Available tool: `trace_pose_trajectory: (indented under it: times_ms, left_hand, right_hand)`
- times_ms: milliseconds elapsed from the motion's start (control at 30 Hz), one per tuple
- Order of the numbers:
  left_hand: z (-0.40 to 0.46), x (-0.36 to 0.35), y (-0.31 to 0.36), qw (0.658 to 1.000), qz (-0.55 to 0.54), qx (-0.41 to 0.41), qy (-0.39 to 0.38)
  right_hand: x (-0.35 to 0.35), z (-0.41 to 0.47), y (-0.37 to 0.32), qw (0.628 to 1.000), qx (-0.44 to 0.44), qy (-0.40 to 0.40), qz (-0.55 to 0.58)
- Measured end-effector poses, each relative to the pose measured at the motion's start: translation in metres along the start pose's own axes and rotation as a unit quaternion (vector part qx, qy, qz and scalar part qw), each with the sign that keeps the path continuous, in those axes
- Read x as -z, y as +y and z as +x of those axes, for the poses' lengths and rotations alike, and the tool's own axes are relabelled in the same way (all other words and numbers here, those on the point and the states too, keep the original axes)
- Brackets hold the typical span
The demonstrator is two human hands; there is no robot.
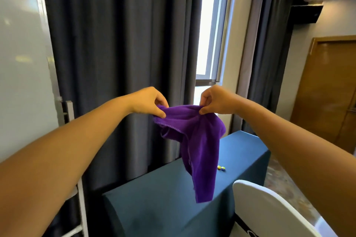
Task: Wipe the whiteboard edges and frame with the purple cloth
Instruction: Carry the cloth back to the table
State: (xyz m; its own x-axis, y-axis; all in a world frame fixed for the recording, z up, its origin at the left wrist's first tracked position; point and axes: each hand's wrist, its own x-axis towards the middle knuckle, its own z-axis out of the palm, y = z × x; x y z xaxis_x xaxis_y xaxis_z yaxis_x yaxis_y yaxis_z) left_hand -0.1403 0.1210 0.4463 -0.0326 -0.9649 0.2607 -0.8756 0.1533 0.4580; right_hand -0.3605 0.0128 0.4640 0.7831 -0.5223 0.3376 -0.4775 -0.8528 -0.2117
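The purple cloth (196,140) hangs in the air in front of me, above a table. My left hand (148,102) pinches its upper left edge and my right hand (213,100) pinches its upper right edge. The rest of the cloth droops down in folds between and below them. The whiteboard (21,54) stands at the far left, its glossy white surface reflecting lights. Its pale frame edge (49,50) runs down the right side, well left of both hands, on a metal stand (81,188).
A table with a dark teal cover (163,208) stands below the cloth, with two small yellow objects (221,168) on it. A white chair back (269,211) is at lower right. Dark curtains (119,44) and a window are behind; a wooden door (331,86) is at right.
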Motion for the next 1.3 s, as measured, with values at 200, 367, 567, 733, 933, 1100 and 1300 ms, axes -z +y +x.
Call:
trace_pose_trajectory:
  times_ms: [200,367,567,733,933,1100,1300]
  left_hand:
    - [0.029,-0.04,-0.007,0.999,0.013,0.034,-0.008]
    - [0.048,-0.057,-0.037,0.998,0.01,0.069,-0.006]
    - [0.086,-0.068,-0.082,0.996,0.025,0.089,0.001]
    - [0.119,-0.07,-0.117,0.994,0.023,0.111,-0.003]
    - [0.144,-0.097,-0.163,0.989,0.025,0.145,-0.033]
    - [0.147,-0.148,-0.202,0.978,0.003,0.199,-0.061]
    - [0.135,-0.216,-0.243,0.965,0.003,0.251,-0.075]
  right_hand:
    - [-0.023,0.01,0.051,1.0,0.0,-0.003,0.026]
    - [-0.053,0.034,0.074,0.999,0.003,-0.014,0.041]
    - [-0.086,0.081,0.102,0.998,0.004,-0.026,0.052]
    - [-0.112,0.123,0.124,0.998,-0.006,-0.04,0.056]
    - [-0.168,0.152,0.153,0.994,-0.028,-0.073,0.082]
    - [-0.23,0.159,0.181,0.988,-0.029,-0.12,0.094]
    - [-0.315,0.156,0.208,0.972,-0.033,-0.184,0.14]
